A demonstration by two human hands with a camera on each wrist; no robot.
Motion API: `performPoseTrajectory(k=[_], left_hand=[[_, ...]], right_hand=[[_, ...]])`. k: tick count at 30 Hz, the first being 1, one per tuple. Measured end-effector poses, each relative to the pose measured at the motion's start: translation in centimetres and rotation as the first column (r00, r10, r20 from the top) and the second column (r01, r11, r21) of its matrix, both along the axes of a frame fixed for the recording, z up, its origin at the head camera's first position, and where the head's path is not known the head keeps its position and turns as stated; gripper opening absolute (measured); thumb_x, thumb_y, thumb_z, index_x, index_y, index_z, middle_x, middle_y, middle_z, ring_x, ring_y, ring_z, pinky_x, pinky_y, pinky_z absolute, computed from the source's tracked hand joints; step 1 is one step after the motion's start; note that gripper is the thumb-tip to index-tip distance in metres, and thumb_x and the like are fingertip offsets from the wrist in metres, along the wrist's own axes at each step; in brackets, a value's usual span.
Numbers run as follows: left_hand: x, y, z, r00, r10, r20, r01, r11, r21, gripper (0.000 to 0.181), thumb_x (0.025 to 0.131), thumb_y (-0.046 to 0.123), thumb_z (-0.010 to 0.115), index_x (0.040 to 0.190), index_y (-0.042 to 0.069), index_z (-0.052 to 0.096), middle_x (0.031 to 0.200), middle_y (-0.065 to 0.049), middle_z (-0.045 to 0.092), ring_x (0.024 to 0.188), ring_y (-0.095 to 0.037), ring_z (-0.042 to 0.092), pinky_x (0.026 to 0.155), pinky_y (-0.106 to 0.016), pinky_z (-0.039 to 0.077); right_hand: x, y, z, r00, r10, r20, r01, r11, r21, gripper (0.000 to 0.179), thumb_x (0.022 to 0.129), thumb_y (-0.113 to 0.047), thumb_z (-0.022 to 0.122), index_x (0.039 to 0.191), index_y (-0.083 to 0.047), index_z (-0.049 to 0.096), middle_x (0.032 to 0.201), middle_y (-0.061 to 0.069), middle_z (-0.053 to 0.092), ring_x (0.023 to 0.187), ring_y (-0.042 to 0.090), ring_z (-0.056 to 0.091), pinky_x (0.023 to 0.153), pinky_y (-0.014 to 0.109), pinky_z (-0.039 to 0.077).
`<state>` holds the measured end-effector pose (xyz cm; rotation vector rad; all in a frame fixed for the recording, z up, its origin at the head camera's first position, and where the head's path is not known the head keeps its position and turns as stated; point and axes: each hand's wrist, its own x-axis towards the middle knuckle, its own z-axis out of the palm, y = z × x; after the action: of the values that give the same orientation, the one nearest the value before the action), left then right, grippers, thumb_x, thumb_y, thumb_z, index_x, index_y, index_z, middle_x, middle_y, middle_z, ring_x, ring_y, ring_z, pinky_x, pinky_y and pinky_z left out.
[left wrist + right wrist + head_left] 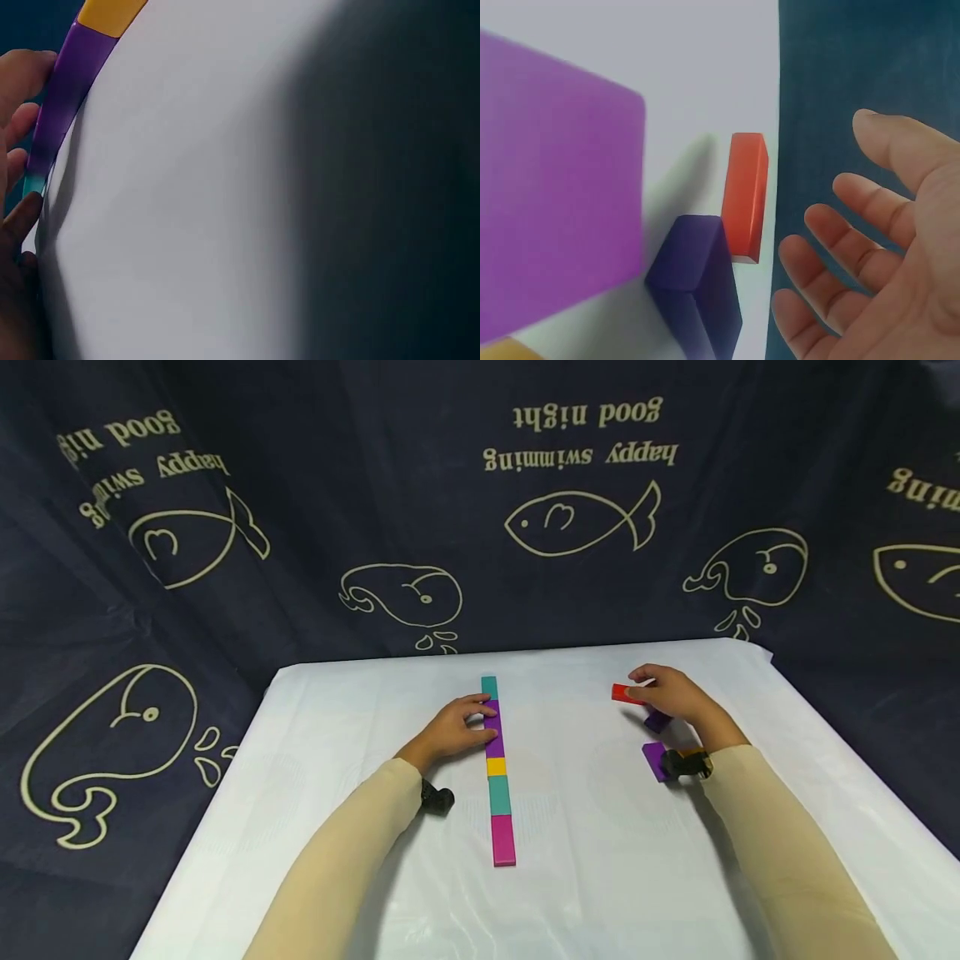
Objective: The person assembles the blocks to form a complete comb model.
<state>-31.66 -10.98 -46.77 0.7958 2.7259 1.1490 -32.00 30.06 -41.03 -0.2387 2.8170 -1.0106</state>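
A straight row of coloured blocks runs away from the person: a pink block (503,841), a teal block (499,795), a yellow block (497,767), a purple block (494,745) and a far teal block (489,686). My left hand (455,727) lies at the left of the row, fingertips touching the purple block. Over at the right, my right hand (670,693) hovers by a red block (744,196), fingers spread and relaxed, holding nothing. Beside the red block stands a dark purple block (697,277). A brighter purple block (654,761) is nearer the right wrist.
A white-covered table (570,893) bears all the blocks. Behind it hangs a dark blue cloth (420,485) with fish and whale drawings. Near the right wrist, a bit of yellow (510,351) shows below the purple block.
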Motion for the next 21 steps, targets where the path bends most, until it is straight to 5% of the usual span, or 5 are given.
performPoseTrajectory(k=[12, 21], left_hand=[[0.2, -0.4, -0.6, 1.000, 0.006, -0.025, -0.006, 1.000, 0.017, 0.038, 0.086, 0.026, 0.078, 0.120, 0.014, 0.070, 0.150, -0.001, 0.048, 0.140, -0.025, 0.039, 0.117, -0.042, 0.028], [0.3, -0.2, -0.6, 0.999, 0.019, -0.027, -0.019, 1.000, -0.002, 0.039, 0.086, 0.029, 0.078, 0.121, 0.015, 0.070, 0.151, 0.001, 0.047, 0.140, -0.025, 0.039, 0.116, -0.043, 0.028]], right_hand=[[-0.3, 0.0, -0.5, 0.997, -0.030, 0.070, 0.034, 0.998, -0.050, 0.043, 0.097, -0.021, 0.063, 0.133, 0.002, 0.053, 0.133, 0.025, 0.052, 0.108, 0.035, 0.052, 0.089, 0.040, 0.046], [-0.9, 0.0, -1.2, 0.995, -0.052, 0.082, 0.057, 0.997, -0.048, 0.041, 0.097, -0.012, 0.059, 0.133, 0.004, 0.051, 0.135, 0.028, 0.047, 0.112, 0.039, 0.049, 0.096, 0.048, 0.043]])
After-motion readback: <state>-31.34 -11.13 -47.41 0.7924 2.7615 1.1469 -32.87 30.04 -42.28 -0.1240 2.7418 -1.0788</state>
